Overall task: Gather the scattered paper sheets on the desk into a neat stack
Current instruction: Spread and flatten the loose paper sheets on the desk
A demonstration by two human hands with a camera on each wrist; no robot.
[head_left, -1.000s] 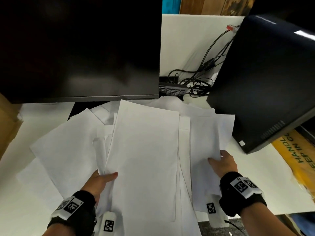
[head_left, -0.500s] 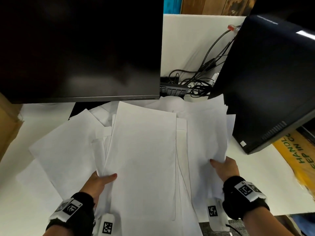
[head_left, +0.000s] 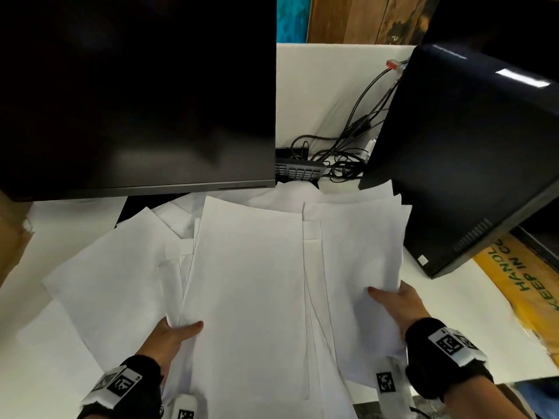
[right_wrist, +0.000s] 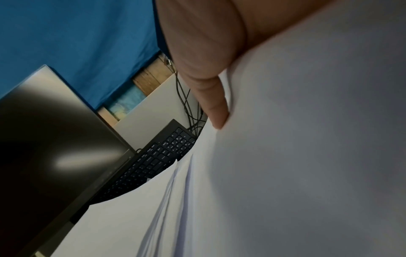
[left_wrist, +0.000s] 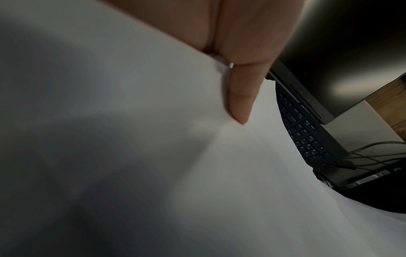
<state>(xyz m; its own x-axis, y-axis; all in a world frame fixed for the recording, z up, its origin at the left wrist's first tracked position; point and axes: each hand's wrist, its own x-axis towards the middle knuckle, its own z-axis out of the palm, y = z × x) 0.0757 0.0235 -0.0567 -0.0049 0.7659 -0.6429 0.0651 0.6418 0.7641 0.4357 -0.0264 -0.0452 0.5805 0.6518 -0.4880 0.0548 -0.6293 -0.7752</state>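
My worry is that the paper sheets [head_left: 248, 297] will slip and fan out more, because I only hold them at their near edges and they lie at many angles; if I push my hands together too fast, the loose ones on the left could bend or slide off the worktop [head_left: 45, 373]. The far ends of the sheets are close to the keyboard [head_left: 298, 170] and the cables [head_left: 338, 164], so they might catch there. My left hand [head_left: 169, 337] pinches the left near edge of the middle pile, thumb on top. My right hand [head_left: 399, 303] pinches the right bunch the same way, thumb on top. The sheets lie between my two grips and reach away from me toward the monitor [head_left: 136, 95]
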